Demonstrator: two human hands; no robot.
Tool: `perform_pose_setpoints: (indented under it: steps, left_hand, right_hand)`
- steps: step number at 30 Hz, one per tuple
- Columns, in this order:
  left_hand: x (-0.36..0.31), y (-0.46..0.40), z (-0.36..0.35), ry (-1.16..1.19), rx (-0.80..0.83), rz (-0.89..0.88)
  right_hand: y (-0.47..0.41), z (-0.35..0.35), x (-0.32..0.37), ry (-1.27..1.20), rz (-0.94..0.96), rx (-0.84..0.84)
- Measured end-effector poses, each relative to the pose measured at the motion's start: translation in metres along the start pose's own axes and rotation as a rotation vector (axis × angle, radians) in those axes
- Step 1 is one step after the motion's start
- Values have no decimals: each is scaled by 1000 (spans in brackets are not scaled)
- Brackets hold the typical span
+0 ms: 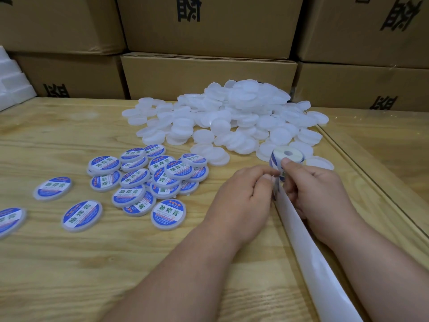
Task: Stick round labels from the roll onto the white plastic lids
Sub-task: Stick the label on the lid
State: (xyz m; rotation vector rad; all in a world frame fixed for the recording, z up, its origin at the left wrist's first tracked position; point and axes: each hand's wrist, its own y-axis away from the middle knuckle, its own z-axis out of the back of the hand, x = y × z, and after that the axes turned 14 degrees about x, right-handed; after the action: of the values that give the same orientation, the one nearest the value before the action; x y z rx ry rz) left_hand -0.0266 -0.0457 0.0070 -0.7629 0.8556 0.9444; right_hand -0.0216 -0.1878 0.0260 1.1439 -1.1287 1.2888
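A heap of plain white plastic lids (pixel 232 117) lies at the back middle of the wooden table (pixel 69 263). Left of my hands, several lids with blue and white round labels (pixel 148 180) are spread out. The label roll (pixel 287 155) stands just in front of the heap. My right hand (pixel 318 194) grips the roll's strip just below the roll, thumb on top. My left hand (pixel 243 196) pinches the edge of a label at the strip with thumb and forefinger. The empty white backing strip (pixel 308 254) trails toward the near edge.
Stacked brown cardboard boxes (pixel 209 73) wall off the back of the table. White foam pieces (pixel 11 84) sit at the far left. A raised wooden border (pixel 371 177) runs along the table's right side.
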Motion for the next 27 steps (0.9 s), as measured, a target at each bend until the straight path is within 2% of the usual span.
perform_pose_setpoints:
  steps: [6, 9, 14, 27]
  left_hand:
    - [-3, -1, 4, 206, -143, 16]
    - [-2, -3, 6, 186, -114, 86]
    - [-3, -2, 4, 185, -12, 52]
    - [-4, -2, 6, 180, -66, 69]
  right_hand:
    - [2, 0, 0, 85, -1, 44]
    - [5, -1, -1, 146, 47, 92]
    - [6, 1, 0, 182, 19, 167]
    - [1, -1, -6, 189, 29, 295]
